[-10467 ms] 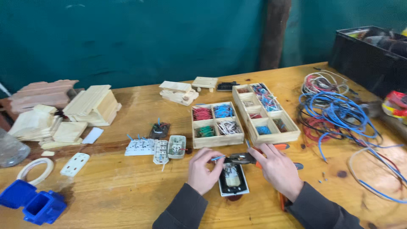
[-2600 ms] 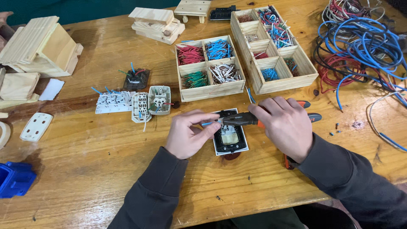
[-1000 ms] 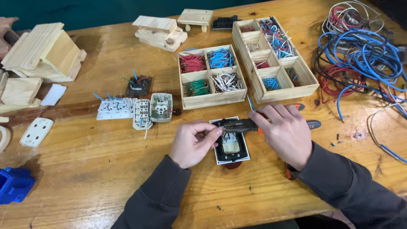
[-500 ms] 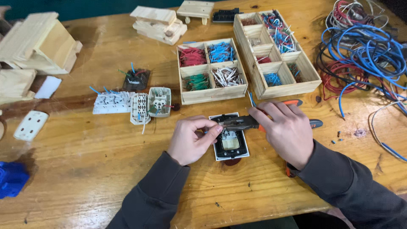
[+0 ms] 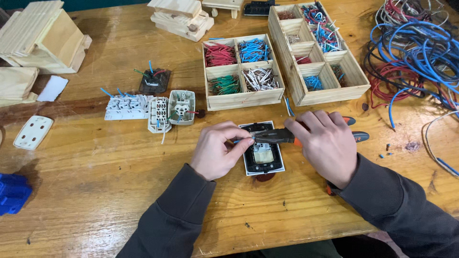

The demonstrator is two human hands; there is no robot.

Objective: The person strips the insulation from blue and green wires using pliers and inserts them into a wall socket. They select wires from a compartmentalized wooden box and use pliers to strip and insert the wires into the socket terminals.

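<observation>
Blue wire stub [image 5: 237, 141], pinched in your left hand [image 5: 217, 155] near the black-framed switch plate [image 5: 262, 154], meets pliers [image 5: 279, 137] your right hand [image 5: 327, 145] grips (stripping, I judge); next, squeeze gently.

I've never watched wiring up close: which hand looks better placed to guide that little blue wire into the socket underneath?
Probably the left hand: its fingertips already pinch the blue wire directly above the black-framed socket. The right hand is occupied gripping the pliers.

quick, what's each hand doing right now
Left hand: closed, pinching a short blue wire at the plier tips.
Right hand: closed around the pliers, above the black switch plate.
</observation>
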